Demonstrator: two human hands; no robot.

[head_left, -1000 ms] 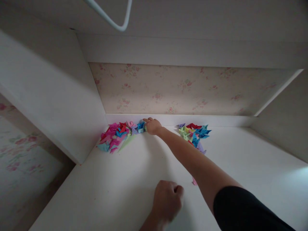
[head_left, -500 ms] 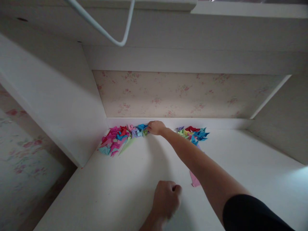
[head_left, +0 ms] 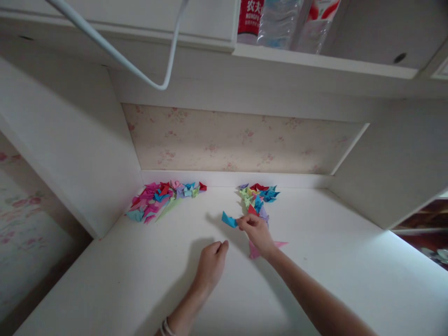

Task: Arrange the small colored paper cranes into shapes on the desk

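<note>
Between the thumb and fingers of my right hand (head_left: 257, 232) a blue origami piece (head_left: 229, 220) is pinched, held above the white desktop. My left hand (head_left: 212, 261) is closed in a fist just left of it, and nothing shows sticking out of the fist. A dense pile of origami pieces (head_left: 154, 198), mostly pink with some blue and green, lies in the back left corner. Another group of origami pieces (head_left: 259, 193), in green, red, blue and purple, lies behind my right hand. A pink origami piece (head_left: 255, 250) is partly covered by that hand.
White side panels (head_left: 70, 130) and a low back ledge (head_left: 224, 178) bound the desktop (head_left: 140, 280). Overhead, a shelf (head_left: 325, 60) holds plastic bottles (head_left: 280, 21). A white bent rod (head_left: 133, 70) hangs down at the upper left.
My right hand has come back from the end of the left pile toward me, now with the blue origami piece. A red piece shows at that pile's end. My left fist has moved forward.
</note>
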